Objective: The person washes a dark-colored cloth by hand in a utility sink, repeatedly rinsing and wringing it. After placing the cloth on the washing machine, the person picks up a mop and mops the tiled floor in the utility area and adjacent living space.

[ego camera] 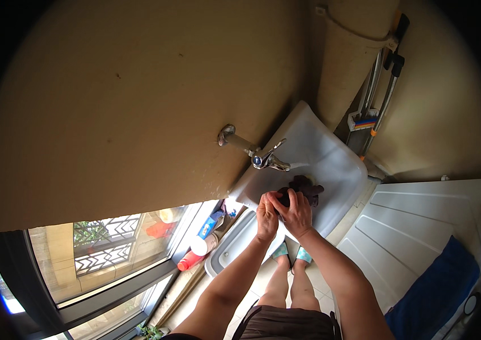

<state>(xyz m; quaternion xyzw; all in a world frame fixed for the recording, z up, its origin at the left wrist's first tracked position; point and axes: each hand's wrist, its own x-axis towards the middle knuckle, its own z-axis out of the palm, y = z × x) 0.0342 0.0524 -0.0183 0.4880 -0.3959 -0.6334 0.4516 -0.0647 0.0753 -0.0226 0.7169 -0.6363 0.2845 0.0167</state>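
Both hands are over the near side of a white sink [334, 157], gripping a dark wet-looking cloth [306, 187]. My left hand [268, 214] pinches its near end, fingers curled. Against it, my right hand [298, 212] has its thumb and fingers closed on the same cloth. The rest of the cloth lies bunched in the basin beyond my fingers; the part between my hands is mostly hidden. Above the basin, a chrome faucet [268, 159] reaches out from the wall, and a pale streak that may be water shows near its spout.
A white and grey plastic tub [232, 250] stands left of my legs. On the window ledge are a red bottle [189, 260], a white container [203, 245] and a blue package [210, 224]. Mop handles [383, 102] lean behind the sink. A blue cloth [436, 289] drapes over a white ribbed surface [406, 212].
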